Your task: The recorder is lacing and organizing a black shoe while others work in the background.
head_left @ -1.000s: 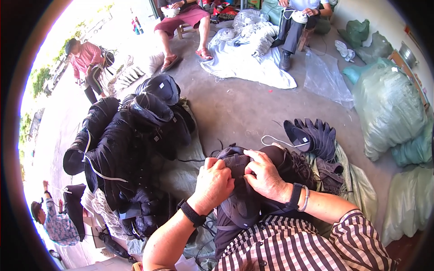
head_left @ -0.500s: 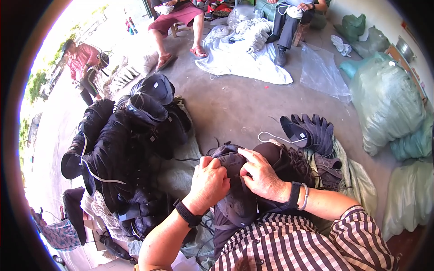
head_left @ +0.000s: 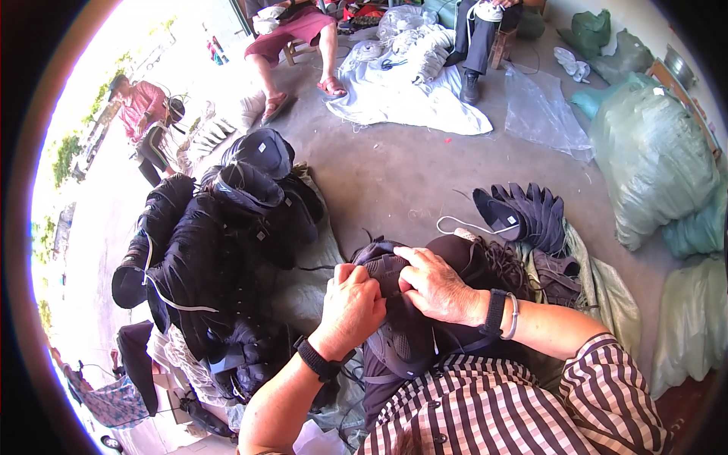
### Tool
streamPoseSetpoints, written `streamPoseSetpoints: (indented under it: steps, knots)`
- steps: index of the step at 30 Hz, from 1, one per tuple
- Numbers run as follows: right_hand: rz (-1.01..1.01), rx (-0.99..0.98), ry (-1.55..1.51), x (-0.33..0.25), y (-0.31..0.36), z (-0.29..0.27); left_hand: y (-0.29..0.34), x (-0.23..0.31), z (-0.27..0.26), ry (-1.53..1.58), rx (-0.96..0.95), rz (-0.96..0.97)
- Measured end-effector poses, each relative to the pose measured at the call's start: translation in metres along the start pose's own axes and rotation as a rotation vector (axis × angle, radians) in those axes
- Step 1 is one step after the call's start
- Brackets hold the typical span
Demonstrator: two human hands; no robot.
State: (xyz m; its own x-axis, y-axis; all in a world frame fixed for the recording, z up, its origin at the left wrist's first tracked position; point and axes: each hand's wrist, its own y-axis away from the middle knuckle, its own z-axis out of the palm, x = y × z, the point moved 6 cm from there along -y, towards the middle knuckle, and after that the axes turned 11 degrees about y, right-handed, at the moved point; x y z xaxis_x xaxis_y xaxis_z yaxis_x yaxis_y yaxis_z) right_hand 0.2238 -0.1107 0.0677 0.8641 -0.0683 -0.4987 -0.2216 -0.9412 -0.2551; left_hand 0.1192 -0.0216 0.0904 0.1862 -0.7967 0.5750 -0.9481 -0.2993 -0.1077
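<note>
A black shoe upper (head_left: 393, 347) with mesh parts lies across my lap. My left hand (head_left: 350, 307) is closed in a pinch at its left edge; whether a lace is also between those fingers is hidden. From the right, my right hand (head_left: 441, 290) grips the same upper, thumb and fingers bent over its top. The two hands are close together, a small gap between them. A thin dark lace (head_left: 317, 268) trails out leftward past the upper's far end.
On the left stands a large pile of nested black shoe uppers (head_left: 193, 243), a white cord (head_left: 178, 305) hanging from it. A smaller stack of uppers (head_left: 531, 216) lies to the right. Beyond are a white cloth (head_left: 409, 106), seated people and bulging green bags (head_left: 652, 167).
Both hands keep their hold on the shoe upper, with only slight finger shifts. The view has tilted a little. At far left, the person in the red checked top leans lower.
</note>
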Motion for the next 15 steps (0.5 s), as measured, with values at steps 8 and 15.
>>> streamPoseSetpoints:
  steps: [8, 15]
  knots:
    - [0.037, 0.029, -0.109, 0.001, -0.003, -0.003, 0.001, 0.01, -0.01, 0.067, 0.019, -0.114]
    - [0.108, 0.295, -0.365, 0.012, 0.003, -0.035, 0.001, 0.038, -0.003, -0.398, 0.041, 0.149]
